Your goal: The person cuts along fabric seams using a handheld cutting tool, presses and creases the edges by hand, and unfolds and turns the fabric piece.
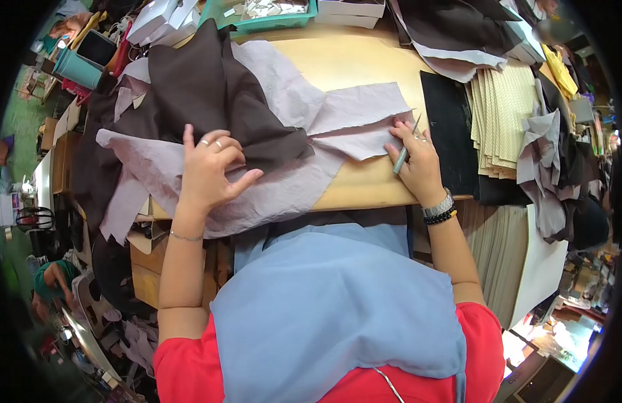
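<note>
A large sheet of dark brown leather (197,84) with a pale mauve-grey underside (284,77) lies crumpled and folded across the work table. My left hand (213,164) is over its lower part, fingers apart and slightly bent, holding nothing; whether it touches the sheet I cannot tell. To the right, a narrower pale flap (358,111) stretches out, with a slit running along its middle. My right hand (416,158) is at the flap's right end, its fingertips against the edge. Between its fingers is a slim, pale green pen-like tool (401,161) with a thin pointed end facing up.
Right of the tan board (385,185) lie a black sheet (449,134) and a stack of cream patterned sheets (502,114). More brown leather (459,27) sits at the back right. A green basket (257,21) of small white pieces and white boxes (163,23) stand behind.
</note>
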Motion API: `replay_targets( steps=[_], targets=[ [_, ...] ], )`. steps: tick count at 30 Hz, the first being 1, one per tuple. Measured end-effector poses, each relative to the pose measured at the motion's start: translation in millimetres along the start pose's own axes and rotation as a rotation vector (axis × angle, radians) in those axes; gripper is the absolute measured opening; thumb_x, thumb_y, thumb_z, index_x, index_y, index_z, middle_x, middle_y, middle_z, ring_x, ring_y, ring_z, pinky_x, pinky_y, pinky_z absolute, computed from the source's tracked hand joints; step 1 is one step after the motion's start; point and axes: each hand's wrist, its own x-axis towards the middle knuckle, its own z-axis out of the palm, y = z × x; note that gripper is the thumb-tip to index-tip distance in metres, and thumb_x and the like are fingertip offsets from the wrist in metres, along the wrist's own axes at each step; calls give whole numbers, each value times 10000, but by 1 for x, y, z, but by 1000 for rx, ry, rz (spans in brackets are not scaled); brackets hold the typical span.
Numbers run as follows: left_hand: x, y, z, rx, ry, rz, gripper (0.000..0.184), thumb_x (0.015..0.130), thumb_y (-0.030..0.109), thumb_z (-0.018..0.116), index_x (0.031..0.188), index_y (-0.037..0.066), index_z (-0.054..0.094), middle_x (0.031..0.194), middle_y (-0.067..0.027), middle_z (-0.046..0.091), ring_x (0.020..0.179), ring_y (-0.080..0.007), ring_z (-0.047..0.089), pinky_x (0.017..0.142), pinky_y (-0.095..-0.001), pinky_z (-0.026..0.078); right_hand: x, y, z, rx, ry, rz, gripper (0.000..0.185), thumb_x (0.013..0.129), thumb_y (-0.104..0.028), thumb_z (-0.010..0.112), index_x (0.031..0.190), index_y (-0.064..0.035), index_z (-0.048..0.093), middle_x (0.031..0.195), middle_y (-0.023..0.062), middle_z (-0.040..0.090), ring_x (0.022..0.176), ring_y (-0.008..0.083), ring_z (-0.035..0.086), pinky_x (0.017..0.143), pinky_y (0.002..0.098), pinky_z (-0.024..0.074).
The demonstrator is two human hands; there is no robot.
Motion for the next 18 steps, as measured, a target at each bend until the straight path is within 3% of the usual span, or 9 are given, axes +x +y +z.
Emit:
replay_targets(
  steps=[3,6,8,11,14,16,18],
  targets=[
    [31,32,-4,-60,309,-26,245,749,265,802,895,115,675,955,-25,679,1028,-233,634,1077,-530,306,0,2,2,8,-2,-9,323,879,-248,716,1154,-92,645,1255,139,657,1248,340,565,1064,572,380],
    [82,69,19,-421,353,275,236,798,226,776,944,71,674,1011,-87,691,909,-291,659,822,-391,509,0,1,1,2,-12,-3,316,882,-240,710,1153,-89,645,1260,149,651,1240,345,568,1064,576,379],
    [110,91,47,-557,105,265,276,848,218,732,1060,59,654,1095,-136,687,1062,-335,649,899,-412,514,0,1,2,-1,-8,-8,314,883,-238,708,1150,-85,645,1265,157,645,1239,348,567,1055,584,382],
    [139,88,89,-502,-150,208,625,819,340,753,1342,78,533,1325,-173,587,1258,-352,538,1084,-478,400,1,-3,-3,-10,-17,-6,315,877,-228,710,1146,-77,644,1261,154,646,1237,345,568,1046,581,391],
    [137,64,109,-407,-166,124,811,776,435,771,1436,91,448,1412,-180,525,1366,-337,441,1157,-511,295,1,0,-10,-30,-34,14,317,871,-235,719,1136,-77,649,1239,145,658,1211,334,589,1033,557,413],
    [127,65,103,-400,-168,41,837,770,468,766,1446,95,443,1434,-180,507,1405,-327,393,1171,-509,267,0,3,-16,-51,-48,16,309,875,-246,718,1123,-72,657,1225,143,666,1186,318,606,1008,516,447],
    [118,69,97,-408,-186,-30,808,778,486,758,1429,96,478,1481,-150,471,1434,-317,353,1178,-524,245,4,1,-25,156,-110,189,291,888,-254,708,1109,-68,668,1188,148,675,1143,287,628,960,462,477]
  ],
)
